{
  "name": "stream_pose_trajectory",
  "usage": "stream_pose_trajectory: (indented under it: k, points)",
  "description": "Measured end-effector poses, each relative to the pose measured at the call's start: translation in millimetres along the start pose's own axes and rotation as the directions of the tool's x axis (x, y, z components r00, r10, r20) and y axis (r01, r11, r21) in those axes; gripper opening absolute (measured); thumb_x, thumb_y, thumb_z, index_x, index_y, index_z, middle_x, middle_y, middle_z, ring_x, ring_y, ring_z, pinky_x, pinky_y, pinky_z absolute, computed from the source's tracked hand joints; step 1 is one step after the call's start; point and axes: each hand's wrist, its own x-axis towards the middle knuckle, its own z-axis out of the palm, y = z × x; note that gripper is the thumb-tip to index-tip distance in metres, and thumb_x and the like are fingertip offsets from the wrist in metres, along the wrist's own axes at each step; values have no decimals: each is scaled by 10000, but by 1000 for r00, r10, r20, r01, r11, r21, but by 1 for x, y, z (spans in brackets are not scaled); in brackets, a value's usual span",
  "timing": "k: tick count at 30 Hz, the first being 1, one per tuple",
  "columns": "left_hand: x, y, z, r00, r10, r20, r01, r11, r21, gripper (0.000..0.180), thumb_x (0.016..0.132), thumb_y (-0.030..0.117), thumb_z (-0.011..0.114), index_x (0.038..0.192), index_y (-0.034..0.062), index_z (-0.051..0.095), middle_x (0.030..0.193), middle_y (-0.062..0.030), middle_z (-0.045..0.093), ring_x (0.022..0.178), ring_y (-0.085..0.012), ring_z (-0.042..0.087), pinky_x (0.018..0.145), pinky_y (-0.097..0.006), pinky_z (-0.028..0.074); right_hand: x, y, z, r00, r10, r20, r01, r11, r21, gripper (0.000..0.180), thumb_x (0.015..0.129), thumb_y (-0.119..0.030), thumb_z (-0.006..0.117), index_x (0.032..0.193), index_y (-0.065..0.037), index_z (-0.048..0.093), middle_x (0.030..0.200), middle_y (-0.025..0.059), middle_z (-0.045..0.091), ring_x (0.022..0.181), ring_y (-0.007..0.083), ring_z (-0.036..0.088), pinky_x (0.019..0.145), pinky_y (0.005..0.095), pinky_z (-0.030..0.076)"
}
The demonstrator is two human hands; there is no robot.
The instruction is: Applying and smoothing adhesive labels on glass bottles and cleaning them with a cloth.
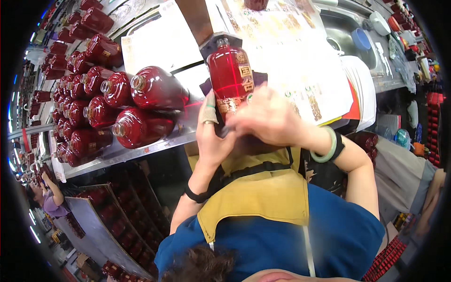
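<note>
A red glass bottle (229,66) with an uncapped clear neck rests in a dark holder (205,87) at the table's front edge. Gold characters run down its right side, and bright red light lines cross its body. My left hand (213,134) is closed around the bottle's lower left side, with covers on the fingers and a ring. Over the bottle's lower right part lies my right hand (270,117), its fingers curled and smeared by motion. Whether it holds anything is hidden. Beside it are white sheets of gold decals (314,104).
Many red bottles (157,89) crowd the table on the left. A metal post (193,21) rises behind the holder. Right of the sheets are stacked white trays (359,77) and a sink (339,33) with a blue bowl (361,39). A person in purple (52,204) stands far left.
</note>
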Motion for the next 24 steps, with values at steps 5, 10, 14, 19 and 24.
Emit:
stream_pose_trajectory:
  k: [5, 10, 14, 19, 24]
  points:
    - [2, 2, 4, 992, 123, -41, -118, 987, 109, 925, 689, 90, 912, 1485, -56, 463, 1478, -246, 512, 1336, -410, 529, 1102, -472, 442, -3, 39, -2, 983, 35, -180, -90, 947, -308, 190, 785, -103, 748, 970, -150, 760, 972, -10, 748, 812, 181, 630, 786, 356, 460]
    - [2, -6, -3, 995, 91, 43, -92, 996, 19, 936, 732, 88, 887, 1524, -65, 412, 1501, -259, 519, 1365, -375, 537, 1142, -428, 419, -7, 1, 1, 1000, -29, 2, 29, 1000, 2, 231, 776, -119, 782, 1004, -151, 771, 962, -30, 730, 777, 194, 593, 766, 335, 472]
    - [-4, -10, -6, 997, 70, 33, -70, 997, 8, 930, 749, 99, 876, 1533, -60, 403, 1503, -250, 522, 1369, -375, 538, 1142, -420, 424, 6, 33, -5, 979, 40, -200, -93, 960, -265, 212, 791, -74, 747, 988, -152, 752, 950, -7, 736, 785, 189, 621, 786, 366, 464]
    - [-2, -11, -7, 993, 54, 107, -55, 998, 10, 905, 766, 71, 854, 1531, -79, 394, 1489, -265, 532, 1367, -342, 550, 1143, -421, 422, -4, -7, -1, 991, 12, 132, -8, 1000, -29, 209, 800, -139, 762, 1007, -161, 742, 893, -22, 698, 761, 189, 570, 772, 353, 453]
    - [-2, -8, -11, 992, 38, 120, -37, 999, -15, 908, 753, 67, 872, 1524, -74, 413, 1501, -259, 524, 1378, -339, 542, 1153, -409, 410, -6, 28, -11, 987, 12, -161, -61, 951, -305, 248, 777, -68, 749, 1005, -161, 776, 982, -10, 740, 821, 170, 616, 865, 314, 376]
